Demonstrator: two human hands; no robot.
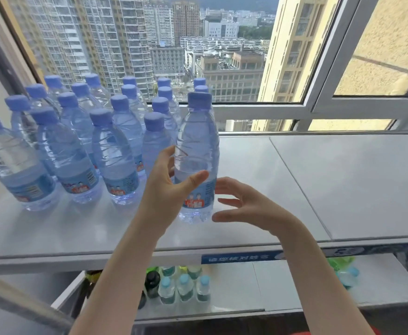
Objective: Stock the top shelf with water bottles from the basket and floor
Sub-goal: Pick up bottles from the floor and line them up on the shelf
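A clear water bottle (198,141) with a blue cap stands upright on the white top shelf (294,180), at the right end of the front row. My left hand (166,189) is at its left side, fingers loosely spread, the thumb crossing in front of the label and the fingertips by the bottle's left edge. My right hand (246,206) hovers just right of the bottle's base with straight fingers and holds nothing. Several matching bottles (111,151) fill the shelf's left half in rows. The basket and floor are out of view.
The right half of the top shelf is bare up to the window frame (270,110) behind it. On the lower shelf (282,286) stand small capped bottles (183,286) and, at the right, green and blue bottles (343,269).
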